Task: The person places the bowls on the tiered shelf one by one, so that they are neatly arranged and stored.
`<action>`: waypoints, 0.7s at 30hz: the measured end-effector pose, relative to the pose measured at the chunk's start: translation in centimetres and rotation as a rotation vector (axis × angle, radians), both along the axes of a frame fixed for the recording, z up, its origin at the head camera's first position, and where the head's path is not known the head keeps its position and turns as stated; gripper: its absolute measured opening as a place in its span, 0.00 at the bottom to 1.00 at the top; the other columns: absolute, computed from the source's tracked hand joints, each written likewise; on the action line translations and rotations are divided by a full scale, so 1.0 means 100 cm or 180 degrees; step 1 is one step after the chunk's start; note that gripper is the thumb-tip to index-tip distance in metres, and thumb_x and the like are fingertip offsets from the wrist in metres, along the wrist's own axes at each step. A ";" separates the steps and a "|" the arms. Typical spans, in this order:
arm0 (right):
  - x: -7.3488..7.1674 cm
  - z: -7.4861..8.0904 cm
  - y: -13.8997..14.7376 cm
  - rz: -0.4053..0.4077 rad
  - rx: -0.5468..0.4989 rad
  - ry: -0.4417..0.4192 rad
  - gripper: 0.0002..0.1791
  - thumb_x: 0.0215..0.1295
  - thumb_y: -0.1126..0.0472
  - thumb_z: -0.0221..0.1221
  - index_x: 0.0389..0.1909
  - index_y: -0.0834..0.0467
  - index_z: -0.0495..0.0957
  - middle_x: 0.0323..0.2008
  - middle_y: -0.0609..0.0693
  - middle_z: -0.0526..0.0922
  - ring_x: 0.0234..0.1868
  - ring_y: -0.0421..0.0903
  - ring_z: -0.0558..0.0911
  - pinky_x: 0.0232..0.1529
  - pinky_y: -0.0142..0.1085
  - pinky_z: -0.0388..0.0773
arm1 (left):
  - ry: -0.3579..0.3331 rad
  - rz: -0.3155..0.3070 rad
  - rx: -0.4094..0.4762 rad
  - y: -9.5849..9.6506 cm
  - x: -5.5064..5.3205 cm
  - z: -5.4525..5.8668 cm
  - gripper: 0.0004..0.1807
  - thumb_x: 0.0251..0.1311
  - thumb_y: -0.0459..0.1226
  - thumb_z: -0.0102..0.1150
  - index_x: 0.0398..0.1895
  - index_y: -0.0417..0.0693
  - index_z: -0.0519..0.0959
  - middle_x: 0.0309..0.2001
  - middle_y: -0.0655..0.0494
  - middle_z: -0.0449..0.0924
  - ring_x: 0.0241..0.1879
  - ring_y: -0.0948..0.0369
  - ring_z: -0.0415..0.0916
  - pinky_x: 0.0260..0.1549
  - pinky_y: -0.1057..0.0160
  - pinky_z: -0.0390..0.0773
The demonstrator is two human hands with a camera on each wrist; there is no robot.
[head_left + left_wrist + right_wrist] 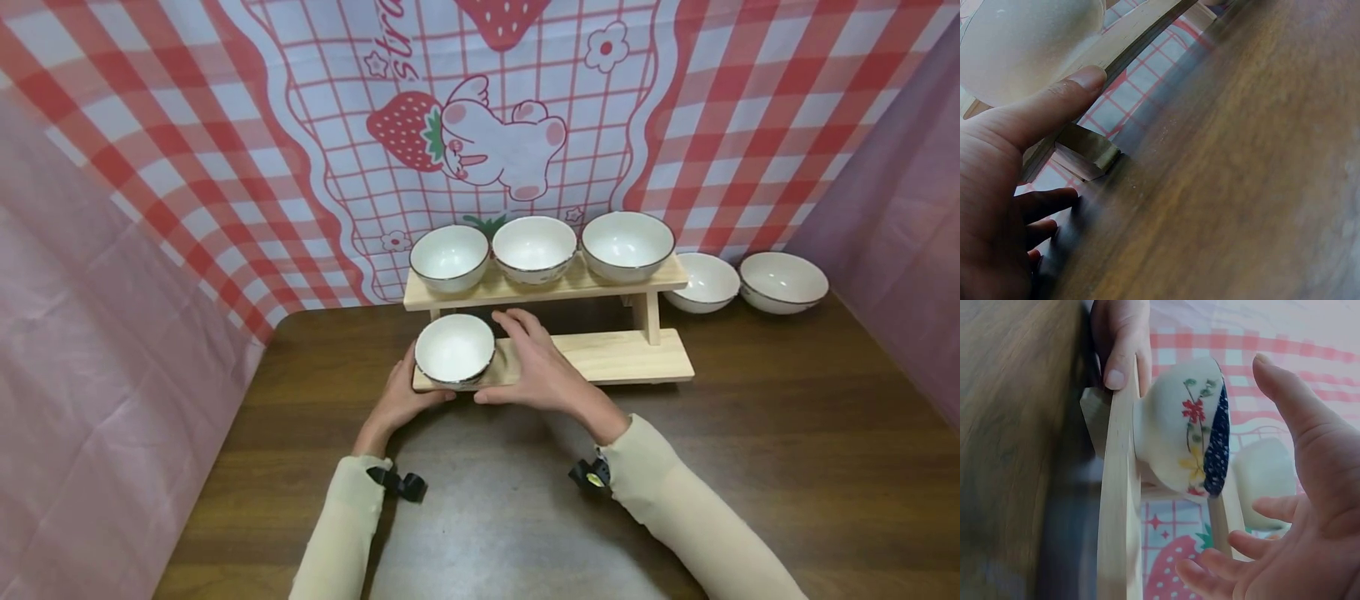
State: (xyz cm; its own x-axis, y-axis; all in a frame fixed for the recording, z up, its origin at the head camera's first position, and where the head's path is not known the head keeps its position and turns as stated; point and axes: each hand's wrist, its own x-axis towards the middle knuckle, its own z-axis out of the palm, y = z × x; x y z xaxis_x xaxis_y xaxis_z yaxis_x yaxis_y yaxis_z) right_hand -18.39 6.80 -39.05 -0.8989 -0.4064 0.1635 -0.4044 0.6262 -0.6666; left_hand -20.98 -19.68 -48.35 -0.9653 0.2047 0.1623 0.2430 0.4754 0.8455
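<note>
A white bowl (pixel 454 348) with a dark rim sits upright on the left end of the lower plank of a two-tier wooden stand (pixel 615 358). Red and yellow flowers and a dark blue band decorate the bowl (pixel 1188 428) in the right wrist view. My left hand (pixel 399 400) grips that plank's left end, its thumb (pixel 1063 103) lying along the front edge. To the right of the bowl, my right hand (pixel 536 367) is spread, its fingers apart from the bowl and holding nothing.
Three white bowls stand in a row on the upper plank: left (pixel 450 262), middle (pixel 534 250), right (pixel 628 246). Two more bowls, one (pixel 701 283) beside the other (pixel 783 283), rest on the brown table (pixel 480 517) right of the stand. A checked cloth (pixel 300 167) hangs behind.
</note>
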 end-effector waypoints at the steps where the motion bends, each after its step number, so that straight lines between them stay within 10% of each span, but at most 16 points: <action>1: 0.002 0.000 0.003 0.0001 -0.0007 0.0001 0.64 0.41 0.40 0.78 0.78 0.55 0.55 0.76 0.62 0.54 0.75 0.62 0.60 0.71 0.59 0.65 | -0.0017 -0.0007 0.0014 0.001 0.002 0.005 0.58 0.40 0.37 0.82 0.77 0.56 0.59 0.69 0.44 0.72 0.67 0.46 0.70 0.68 0.43 0.66; 21: 0.023 -0.013 0.065 -0.0199 0.0111 0.0101 0.62 0.44 0.42 0.78 0.77 0.56 0.55 0.75 0.64 0.55 0.73 0.64 0.62 0.67 0.63 0.67 | -0.0119 0.0068 -0.0113 0.000 0.000 0.001 0.60 0.40 0.40 0.83 0.78 0.61 0.57 0.72 0.48 0.68 0.71 0.45 0.65 0.70 0.40 0.63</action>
